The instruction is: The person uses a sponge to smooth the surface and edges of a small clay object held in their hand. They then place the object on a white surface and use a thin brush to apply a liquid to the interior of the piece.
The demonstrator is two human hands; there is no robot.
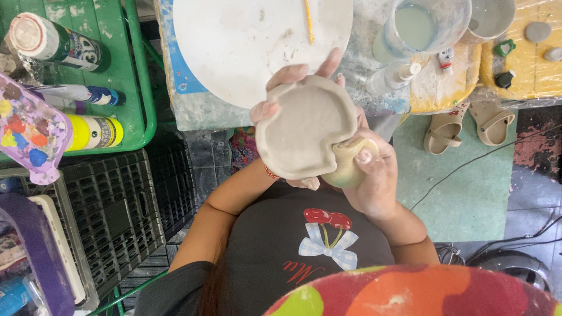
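- Nearest the lens sat a bright patterned cushion (421,292).
- Right hand (372,175) pinched a damp sponge (345,167) against the clay dish's edge, so it could smooth the rim.
- Left hand (293,102) cupped the grey clay dish (307,126) from behind, fingers spread and curled over its rim, tilting its hollow toward me.
- White round board (234,41) lay beyond on the table; water cup (421,26) stood within reach.
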